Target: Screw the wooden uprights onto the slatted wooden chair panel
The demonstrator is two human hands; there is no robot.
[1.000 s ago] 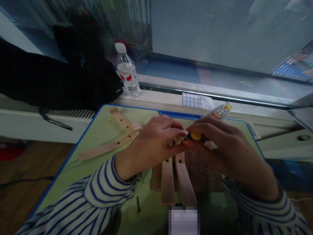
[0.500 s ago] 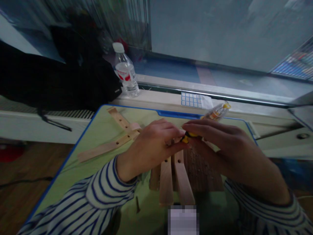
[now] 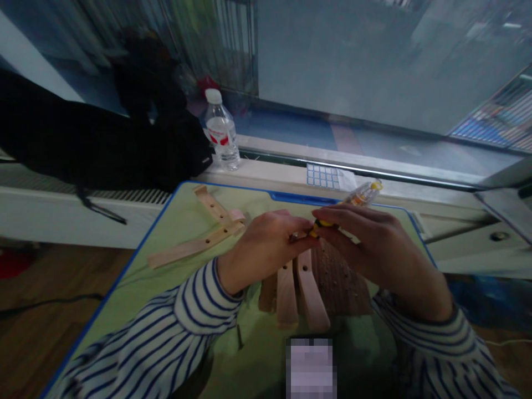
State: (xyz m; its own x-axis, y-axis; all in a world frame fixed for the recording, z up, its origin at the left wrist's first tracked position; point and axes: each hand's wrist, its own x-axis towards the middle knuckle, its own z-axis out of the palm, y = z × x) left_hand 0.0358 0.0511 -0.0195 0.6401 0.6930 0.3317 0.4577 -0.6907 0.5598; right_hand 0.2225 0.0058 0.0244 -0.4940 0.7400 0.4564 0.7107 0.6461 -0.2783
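Yellow-and-black tool [image 3: 327, 224] sits just right of the frame's centre, pinched in the right hand's [image 3: 374, 244] grip. The left hand [image 3: 261, 246] meets it at its dark end; whether that grip is closed on anything, I cannot tell. Below centre, two pale wooden strips [image 3: 287, 302] lie over a brown board [image 3: 343, 285] on the desk [image 3: 166, 235]. A bottle [image 3: 224, 138] stands upper left of centre.

You're indoors beside a large window [image 3: 353, 72]: wood floor [image 3: 37, 343], white sill [image 3: 270, 173] with water bottle [image 3: 223, 138], blue-edged table [image 3: 257, 202]. Home or office unclear.
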